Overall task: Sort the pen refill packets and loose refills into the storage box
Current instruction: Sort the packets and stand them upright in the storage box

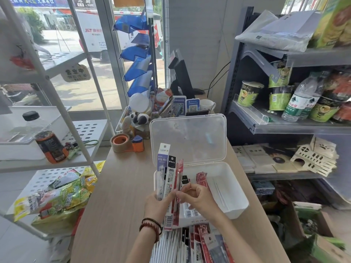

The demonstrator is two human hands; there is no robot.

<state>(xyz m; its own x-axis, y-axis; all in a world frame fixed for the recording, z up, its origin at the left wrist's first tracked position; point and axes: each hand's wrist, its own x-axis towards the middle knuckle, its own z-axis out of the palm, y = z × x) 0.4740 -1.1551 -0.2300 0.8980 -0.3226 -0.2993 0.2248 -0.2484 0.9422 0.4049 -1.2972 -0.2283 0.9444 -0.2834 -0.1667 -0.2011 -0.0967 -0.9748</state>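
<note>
A clear plastic storage box (233, 190) stands open on the wooden counter, its lid (188, 139) upright behind it. A few refill packets (201, 179) lie inside it. My left hand (156, 204) grips a fan of several upright refill packets (169, 179), white, black and red. My right hand (197, 196) pinches the red packet at the right side of that fan, above the box's near left corner. A pile of more packets and loose white refills (191, 245) lies on the counter just in front of the box.
A tape dispenser (121, 142) and an orange sharpener (138, 143) sit at the counter's far left. Behind the box are a desk organiser with toys (140, 114), QR signs and a mug. White racks with snack bags stand left, a grey shelf with cup noodles right.
</note>
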